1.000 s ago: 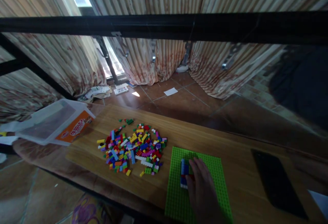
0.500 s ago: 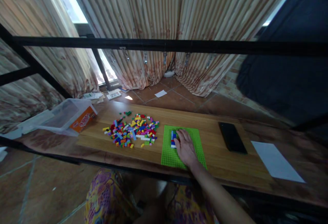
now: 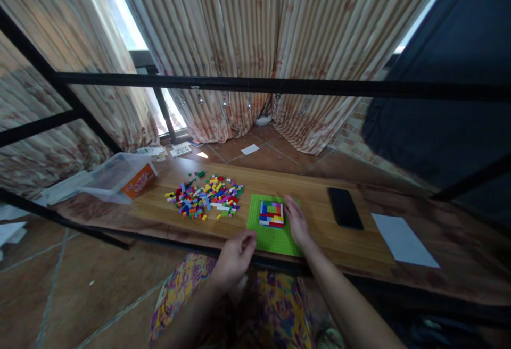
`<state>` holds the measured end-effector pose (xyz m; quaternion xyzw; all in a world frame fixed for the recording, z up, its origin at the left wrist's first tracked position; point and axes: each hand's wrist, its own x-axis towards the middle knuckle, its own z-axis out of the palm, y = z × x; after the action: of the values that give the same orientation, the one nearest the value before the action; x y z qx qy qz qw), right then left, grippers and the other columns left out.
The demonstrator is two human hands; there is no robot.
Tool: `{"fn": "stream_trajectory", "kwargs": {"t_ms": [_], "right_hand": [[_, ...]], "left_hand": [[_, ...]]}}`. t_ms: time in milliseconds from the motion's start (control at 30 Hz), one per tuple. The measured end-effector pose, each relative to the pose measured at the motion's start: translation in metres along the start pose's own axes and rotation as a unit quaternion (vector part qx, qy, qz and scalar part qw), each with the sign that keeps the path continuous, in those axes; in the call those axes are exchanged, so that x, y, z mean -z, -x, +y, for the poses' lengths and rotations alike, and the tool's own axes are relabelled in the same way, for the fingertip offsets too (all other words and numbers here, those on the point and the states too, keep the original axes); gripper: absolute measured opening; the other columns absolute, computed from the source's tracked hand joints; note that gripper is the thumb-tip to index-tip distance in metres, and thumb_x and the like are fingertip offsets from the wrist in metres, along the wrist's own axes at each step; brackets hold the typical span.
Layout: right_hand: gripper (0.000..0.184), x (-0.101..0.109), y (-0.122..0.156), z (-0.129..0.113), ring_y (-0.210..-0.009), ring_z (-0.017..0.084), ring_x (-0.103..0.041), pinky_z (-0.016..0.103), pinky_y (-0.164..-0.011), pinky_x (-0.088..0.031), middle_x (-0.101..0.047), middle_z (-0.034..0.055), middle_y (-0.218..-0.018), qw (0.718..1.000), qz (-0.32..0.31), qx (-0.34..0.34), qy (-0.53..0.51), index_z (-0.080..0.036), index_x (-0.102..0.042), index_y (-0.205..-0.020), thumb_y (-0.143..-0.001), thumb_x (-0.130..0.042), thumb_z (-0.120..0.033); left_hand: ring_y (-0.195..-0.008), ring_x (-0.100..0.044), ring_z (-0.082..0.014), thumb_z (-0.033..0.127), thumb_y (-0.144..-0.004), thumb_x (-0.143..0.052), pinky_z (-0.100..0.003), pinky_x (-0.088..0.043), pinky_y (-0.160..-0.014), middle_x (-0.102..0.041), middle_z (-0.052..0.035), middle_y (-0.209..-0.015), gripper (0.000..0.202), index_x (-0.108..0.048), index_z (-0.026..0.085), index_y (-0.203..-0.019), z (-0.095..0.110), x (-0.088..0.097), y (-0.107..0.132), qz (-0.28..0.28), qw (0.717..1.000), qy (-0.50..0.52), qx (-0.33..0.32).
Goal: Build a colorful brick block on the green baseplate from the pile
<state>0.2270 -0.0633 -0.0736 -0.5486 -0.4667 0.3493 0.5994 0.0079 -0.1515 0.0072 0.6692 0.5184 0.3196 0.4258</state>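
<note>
Brightly multicoloured brick square point(image 3: 272, 214); right hand point(image 3: 296, 223) unclenched, left hand point(image 3: 235, 258) curled, contents unclear.

The flat plastic baseplate point(image 3: 275, 245) is bright green, the squarish plastic brick build point(image 3: 272, 214) blue, red, yellow and white, and the long fabric curtains point(image 3: 223, 30) beige-striped (with reddish blotches).

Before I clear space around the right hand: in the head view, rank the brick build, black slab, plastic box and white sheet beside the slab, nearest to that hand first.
From the right hand:
1. Brick build, left, on the green baseplate
2. Black slab, right
3. White sheet, farther right, past the slab
4. Plastic box, far left, beyond the loose bricks
</note>
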Motion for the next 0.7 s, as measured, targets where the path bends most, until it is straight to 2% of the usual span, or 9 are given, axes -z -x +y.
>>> {"fn": "stream_trajectory", "kwargs": {"t_ms": [67,167,267,333,433,567,700], "right_hand": [[0.050,0.000,0.002,0.001,-0.127,0.024,-0.050,0.044,-0.103,-0.044,-0.052,0.0092,-0.140,0.998,0.009,-0.037,-0.054,-0.023,-0.055,-0.128,-0.089,-0.043,-0.052],[0.050,-0.005,0.006,-0.002,-0.127,0.023,-0.050,0.045,-0.105,-0.042,-0.054,0.0091,-0.138,0.992,0.032,-0.063,-0.100,-0.023,-0.056,-0.126,-0.087,-0.047,-0.052],[0.048,-0.009,0.009,-0.003,-0.127,0.023,-0.049,0.046,-0.107,-0.040,-0.053,0.0099,-0.138,0.989,0.043,-0.063,-0.125,-0.022,-0.056,-0.124,-0.087,-0.048,-0.050],[0.047,-0.008,0.011,-0.001,-0.126,0.022,-0.050,0.046,-0.108,-0.038,-0.053,0.0111,-0.138,0.991,0.039,-0.057,-0.113,-0.020,-0.055,-0.125,-0.087,-0.048,-0.049],[0.047,-0.007,0.012,0.002,-0.124,0.023,-0.052,0.047,-0.108,-0.037,-0.055,0.0136,-0.136,0.997,0.018,-0.039,-0.062,-0.018,-0.054,-0.125,-0.086,-0.050,-0.043],[0.049,-0.010,0.012,0.004,-0.119,0.022,-0.056,0.044,-0.106,-0.040,-0.055,0.0150,-0.135,0.999,-0.030,-0.017,-0.018,-0.015,-0.052,-0.127,-0.081,-0.053,-0.032],[0.050,-0.013,0.010,0.005,-0.115,0.021,-0.058,0.043,-0.105,-0.043,-0.057,0.0110,-0.133,0.999,-0.046,-0.005,0.016,-0.019,-0.051,-0.128,-0.079,-0.050,-0.025]], "left_hand": [[-0.107,-0.061,-0.0197,0.037,-0.090,-0.044,-0.034,-0.048,-0.095,-0.066,-0.0077,-0.115,0.037,-0.057,0.020,-0.120,0.001,-0.001,-0.034,0.037,0.998,-0.031,-0.043],[-0.120,-0.054,-0.0218,0.033,-0.090,-0.045,-0.040,-0.043,-0.105,-0.060,-0.0115,-0.127,0.041,-0.052,0.017,-0.127,-0.008,-0.017,-0.081,0.061,0.991,-0.079,-0.086],[-0.125,-0.051,-0.0240,0.027,-0.091,-0.041,-0.044,-0.041,-0.108,-0.057,-0.0156,-0.129,0.040,-0.050,0.013,-0.128,-0.019,-0.041,-0.109,0.095,0.987,-0.110,-0.070],[-0.126,-0.050,-0.0241,0.023,-0.091,-0.039,-0.046,-0.039,-0.109,-0.056,-0.0164,-0.130,0.041,-0.048,0.012,-0.129,-0.026,-0.054,-0.114,0.121,0.982,-0.123,-0.075],[-0.127,-0.047,-0.0231,0.018,-0.089,-0.040,-0.045,-0.039,-0.110,-0.054,-0.0159,-0.132,0.042,-0.046,0.012,-0.130,-0.031,-0.064,-0.111,0.126,0.975,-0.148,-0.110],[-0.130,-0.044,-0.0230,0.017,-0.089,-0.040,-0.046,-0.040,-0.110,-0.051,-0.0142,-0.135,0.042,-0.047,0.013,-0.130,-0.033,-0.068,-0.104,0.123,0.967,-0.186,-0.123],[-0.129,-0.045,-0.0234,0.015,-0.089,-0.040,-0.047,-0.042,-0.108,-0.051,-0.0132,-0.135,0.043,-0.049,0.016,-0.130,-0.034,-0.069,-0.105,0.138,0.959,-0.212,-0.128]]}}
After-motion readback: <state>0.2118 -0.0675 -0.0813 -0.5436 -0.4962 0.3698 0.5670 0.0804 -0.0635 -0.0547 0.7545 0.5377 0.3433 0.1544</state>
